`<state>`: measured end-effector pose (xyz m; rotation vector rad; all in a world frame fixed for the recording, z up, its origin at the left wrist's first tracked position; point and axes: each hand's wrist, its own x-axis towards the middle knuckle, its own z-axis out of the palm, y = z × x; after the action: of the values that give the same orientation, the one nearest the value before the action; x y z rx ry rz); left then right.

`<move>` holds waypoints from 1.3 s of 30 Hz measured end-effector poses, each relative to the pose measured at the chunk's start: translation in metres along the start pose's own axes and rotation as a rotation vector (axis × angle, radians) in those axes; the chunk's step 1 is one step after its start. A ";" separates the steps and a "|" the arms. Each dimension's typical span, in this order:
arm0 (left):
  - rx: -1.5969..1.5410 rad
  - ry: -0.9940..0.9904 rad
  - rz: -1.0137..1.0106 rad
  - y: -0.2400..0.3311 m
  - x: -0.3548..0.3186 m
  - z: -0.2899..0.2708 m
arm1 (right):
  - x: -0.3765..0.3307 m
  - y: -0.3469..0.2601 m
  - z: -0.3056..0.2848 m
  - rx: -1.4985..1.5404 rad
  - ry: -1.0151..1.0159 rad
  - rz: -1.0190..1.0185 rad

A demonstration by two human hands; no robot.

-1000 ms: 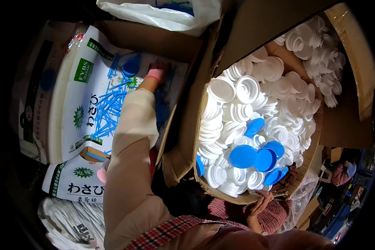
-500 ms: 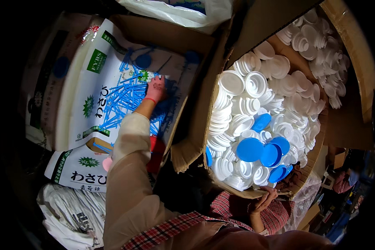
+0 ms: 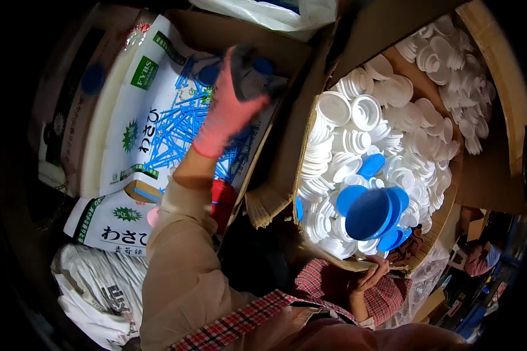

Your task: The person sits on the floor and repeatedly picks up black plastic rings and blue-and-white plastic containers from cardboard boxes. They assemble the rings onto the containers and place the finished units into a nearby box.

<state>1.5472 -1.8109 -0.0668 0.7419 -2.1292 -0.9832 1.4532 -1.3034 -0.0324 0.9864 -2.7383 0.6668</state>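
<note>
Two hands in view, well apart. Lifts the gloved left hand [image 3: 231, 111] clear of the blue sticks [image 3: 170, 131], nearer the camera and blurred; half a second ago, low over that same heap. Spreads thumb and fingers wide, with no catch visible between them. Rests the bare right hand [image 3: 370, 277] at the near rim of the lid box [image 3: 334, 261], much as before, fingers loosely bent; cannot tell about a firm grip there.

New over the lid box: one big blue lid [image 3: 364, 219], tilted, apparently in mid-air, in front of the other blue lids [image 3: 390, 240] and the white lids [image 3: 334, 167]. Looks, by judgement, freshly tossed from the glove, hence now on the box side and parted from the sticks. Leaves the sticks in a loose heap on the printed sack [image 3: 114, 149], near a red container [image 3: 222, 202] beside the forearm.
</note>
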 end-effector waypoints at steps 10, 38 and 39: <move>0.878 -0.683 -0.095 -0.199 -0.089 0.114 | -0.010 0.016 0.005 -0.012 -0.012 0.039; -0.268 -0.447 0.441 0.109 -0.016 0.002 | -0.002 0.015 0.016 0.014 0.084 -0.003; -0.404 -0.492 0.432 0.109 -0.013 0.005 | -0.006 0.017 0.013 0.034 0.055 0.022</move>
<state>1.5287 -1.7388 0.0142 -0.1759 -2.2393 -1.3829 1.4467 -1.2943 -0.0516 0.9317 -2.7029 0.7357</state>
